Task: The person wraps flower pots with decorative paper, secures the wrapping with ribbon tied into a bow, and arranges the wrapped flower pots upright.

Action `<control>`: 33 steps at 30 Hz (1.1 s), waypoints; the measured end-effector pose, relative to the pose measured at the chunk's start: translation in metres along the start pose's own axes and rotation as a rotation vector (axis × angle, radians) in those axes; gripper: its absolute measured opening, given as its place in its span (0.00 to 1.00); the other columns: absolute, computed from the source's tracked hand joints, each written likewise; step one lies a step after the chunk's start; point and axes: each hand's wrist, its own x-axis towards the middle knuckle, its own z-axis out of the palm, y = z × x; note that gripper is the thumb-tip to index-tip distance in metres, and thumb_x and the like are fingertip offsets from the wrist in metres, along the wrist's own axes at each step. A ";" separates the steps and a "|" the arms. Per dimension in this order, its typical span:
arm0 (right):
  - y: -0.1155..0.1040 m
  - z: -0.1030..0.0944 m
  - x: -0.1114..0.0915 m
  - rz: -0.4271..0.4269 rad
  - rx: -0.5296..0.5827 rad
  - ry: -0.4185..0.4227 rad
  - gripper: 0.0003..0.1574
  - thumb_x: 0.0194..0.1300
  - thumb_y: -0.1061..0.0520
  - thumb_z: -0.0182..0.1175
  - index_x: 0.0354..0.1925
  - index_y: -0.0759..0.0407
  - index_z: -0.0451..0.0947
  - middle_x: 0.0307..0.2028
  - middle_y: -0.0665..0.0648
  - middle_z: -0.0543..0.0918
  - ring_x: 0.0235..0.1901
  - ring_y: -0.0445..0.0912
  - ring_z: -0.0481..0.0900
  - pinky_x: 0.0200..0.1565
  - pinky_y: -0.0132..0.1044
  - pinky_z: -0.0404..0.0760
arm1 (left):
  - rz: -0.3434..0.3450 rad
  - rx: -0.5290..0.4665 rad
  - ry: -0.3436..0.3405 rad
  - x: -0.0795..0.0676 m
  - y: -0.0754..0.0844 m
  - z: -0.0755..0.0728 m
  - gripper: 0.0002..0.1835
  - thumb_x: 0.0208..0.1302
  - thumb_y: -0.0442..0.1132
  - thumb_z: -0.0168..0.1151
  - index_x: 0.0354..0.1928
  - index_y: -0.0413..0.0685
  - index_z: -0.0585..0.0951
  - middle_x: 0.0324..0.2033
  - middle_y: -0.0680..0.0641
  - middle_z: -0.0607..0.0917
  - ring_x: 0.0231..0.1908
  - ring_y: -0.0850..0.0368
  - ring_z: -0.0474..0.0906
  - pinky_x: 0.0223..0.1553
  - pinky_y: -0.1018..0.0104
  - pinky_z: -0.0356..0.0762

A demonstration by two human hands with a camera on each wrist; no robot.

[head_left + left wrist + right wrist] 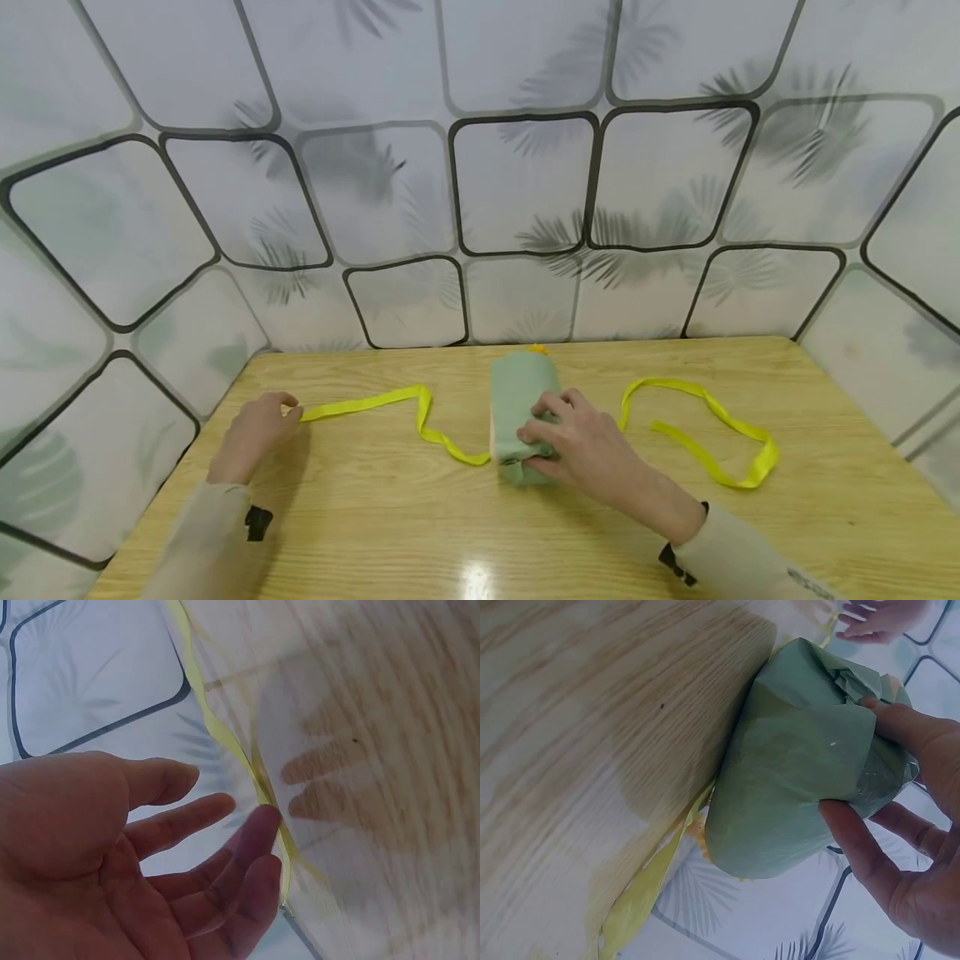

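A green paper-wrapped bundle [522,379] lies on the table, its folded end toward me. My right hand [592,450] pinches the crumpled folds of that end, thumb on one side and fingers on the other, as the right wrist view also shows. Yellow ribbon [363,406] runs from the bundle's left side to my left hand [255,433]. In the left wrist view, the left thumb and index finger stand apart, and the other fingertips are right at the ribbon [225,735]. Part of the ribbon is hidden by the bundle.
Right of the bundle, the ribbon's other length [761,458] curves in a loose loop on the wooden table [390,517]. A small orange piece [537,349] shows at the bundle's far end. Patterned wall covering [525,183] borders the table's back and sides.
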 end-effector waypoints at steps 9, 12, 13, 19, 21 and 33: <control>-0.001 -0.001 -0.001 0.007 0.005 -0.014 0.20 0.45 0.46 0.84 0.37 0.42 0.87 0.40 0.51 0.81 0.37 0.48 0.78 0.23 0.31 0.78 | -0.040 0.004 -0.061 0.001 -0.001 0.005 0.24 0.77 0.45 0.50 0.51 0.26 0.82 0.40 0.28 0.84 0.35 0.37 0.81 0.34 0.51 0.80; -0.001 -0.001 -0.001 0.007 0.006 -0.015 0.21 0.45 0.46 0.84 0.37 0.42 0.86 0.40 0.51 0.81 0.37 0.48 0.78 0.23 0.32 0.78 | -0.019 -0.027 -0.014 0.001 -0.001 0.008 0.23 0.76 0.45 0.52 0.28 0.36 0.83 0.17 0.46 0.73 0.19 0.55 0.67 0.23 0.64 0.66; -0.001 -0.002 0.000 0.007 0.004 -0.015 0.21 0.45 0.46 0.84 0.37 0.42 0.86 0.40 0.51 0.81 0.37 0.48 0.78 0.23 0.32 0.78 | -0.015 -0.033 0.002 0.001 0.000 0.009 0.23 0.76 0.44 0.53 0.25 0.37 0.83 0.15 0.50 0.70 0.18 0.58 0.62 0.22 0.66 0.62; 0.001 -0.002 -0.001 0.006 0.002 -0.008 0.21 0.44 0.46 0.85 0.36 0.42 0.86 0.40 0.51 0.81 0.37 0.48 0.78 0.24 0.33 0.79 | 0.036 -0.025 0.074 0.001 0.011 0.013 0.15 0.69 0.40 0.66 0.33 0.31 0.88 0.21 0.45 0.84 0.21 0.55 0.72 0.24 0.64 0.70; 0.001 -0.001 -0.001 0.009 0.004 -0.011 0.21 0.44 0.47 0.85 0.36 0.42 0.86 0.40 0.51 0.80 0.37 0.48 0.77 0.24 0.32 0.79 | 0.061 -0.029 0.094 0.001 0.013 0.014 0.11 0.65 0.37 0.69 0.32 0.32 0.87 0.24 0.43 0.86 0.23 0.53 0.75 0.26 0.60 0.74; 0.000 0.000 -0.001 0.001 0.004 -0.010 0.21 0.44 0.46 0.85 0.37 0.43 0.85 0.39 0.50 0.80 0.37 0.48 0.77 0.25 0.32 0.79 | 0.115 -0.113 0.196 0.005 0.027 0.021 0.13 0.67 0.31 0.62 0.49 0.29 0.85 0.43 0.31 0.88 0.42 0.37 0.86 0.40 0.48 0.85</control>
